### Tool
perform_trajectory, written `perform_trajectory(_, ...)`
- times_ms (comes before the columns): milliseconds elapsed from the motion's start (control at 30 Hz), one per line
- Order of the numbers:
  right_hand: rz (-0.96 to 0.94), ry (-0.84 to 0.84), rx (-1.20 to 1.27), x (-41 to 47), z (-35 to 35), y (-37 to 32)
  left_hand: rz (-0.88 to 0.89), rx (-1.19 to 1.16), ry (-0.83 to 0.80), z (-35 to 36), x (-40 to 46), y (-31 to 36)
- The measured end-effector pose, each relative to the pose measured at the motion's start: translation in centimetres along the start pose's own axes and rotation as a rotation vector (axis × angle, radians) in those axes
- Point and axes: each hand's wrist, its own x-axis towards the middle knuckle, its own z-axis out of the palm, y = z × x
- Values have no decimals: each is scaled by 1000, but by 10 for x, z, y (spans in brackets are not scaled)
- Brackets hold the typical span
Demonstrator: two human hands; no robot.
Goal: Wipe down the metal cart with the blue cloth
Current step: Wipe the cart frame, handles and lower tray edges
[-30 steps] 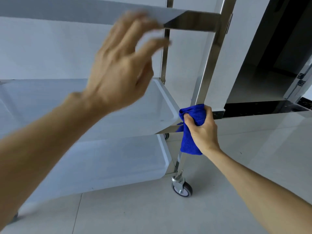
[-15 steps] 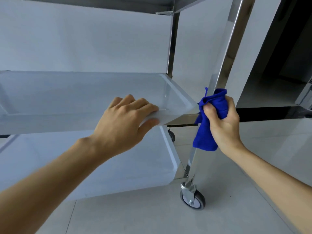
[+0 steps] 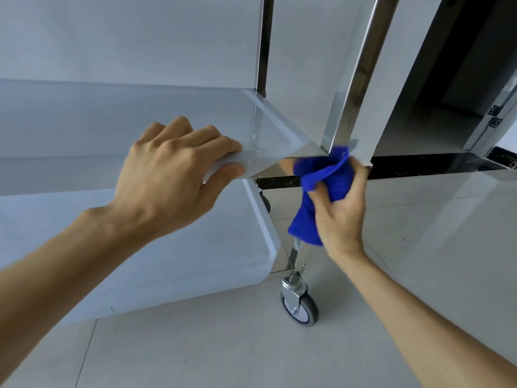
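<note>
The right hand (image 3: pixel 340 217) has the blue cloth (image 3: pixel 321 186) bunched in a tight grip, fingers and thumb curled round it, and presses the wad against the near right corner of the metal cart (image 3: pixel 361 79), just where the middle shelf (image 3: pixel 140 121) meets the upright corner post (image 3: pixel 355 88). The top of the cloth pokes above the fingers and touches the foot of that post; the loose tail hangs below the hand, in front of the lower stretch of the same leg. To the left, the left hand (image 3: pixel 167 177) grips the front lip of the middle shelf, fingers hooked over the top edge and thumb tucked under it, a short way apart from the cloth. Beneath them sits the lower shelf (image 3: pixel 167 261), and under its corner a swivel caster (image 3: pixel 299 306) with a grey tyre stands on the pale tiled floor (image 3: pixel 223 345). A second post (image 3: pixel 264 46) rises at the far right corner of the shelf. Behind the cart is a plain white wall (image 3: pixel 126 37), and to the right a dark doorway (image 3: pixel 461 65). No brand mark, label or lettering shows on the cart or the cloth.
</note>
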Motion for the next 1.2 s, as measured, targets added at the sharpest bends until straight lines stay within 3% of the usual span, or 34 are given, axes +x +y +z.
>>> perform_trajectory(300, 348, -28, -107, -86, -2, 74, -13, 42, 36, 6, 3, 2)
perform_trajectory(633, 119, 109, -29, -4, 19, 20, -11, 44, 57, 18, 11, -3)
perform_trajectory(700, 177, 70, -99, -24, 17, 40, -15, 53, 59, 19, 13, -2)
perform_trajectory(833, 397, -163, -182, -72, -5, 77, -26, 70, 47, 21, 15, -1)
perform_trajectory(900, 403, -170, -231, -73, -16, 75, -27, 74, 46, 21, 17, 1)
perform_trajectory(1067, 73, -20, -183, -28, -27, 10, 0, 97, 28, 21, 21, 8)
perform_trajectory(1200, -475, -58, -302, 27, -34, -59, -14, 104, -45, 19, 28, 19)
